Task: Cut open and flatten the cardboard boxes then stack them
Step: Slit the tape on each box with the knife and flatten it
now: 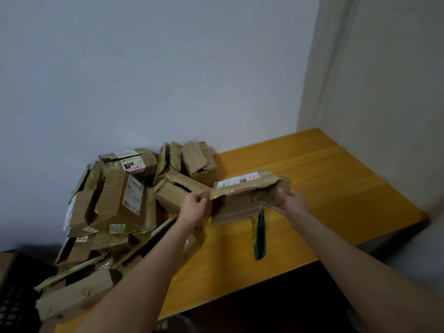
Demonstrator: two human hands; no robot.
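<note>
I hold a torn brown cardboard box with a white label above the yellow table. My left hand pinches its left edge. My right hand grips its right end, fingers curled round the cardboard. A green utility knife lies on the table just below the box, blade end pointing away from me. A heap of used cardboard boxes fills the table's left side, some upright, some crushed.
A white wall stands behind the table and a beige wall closes the right side. A dark crate-like object sits at the lower left. Bare tabletop stretches to the right of the knife.
</note>
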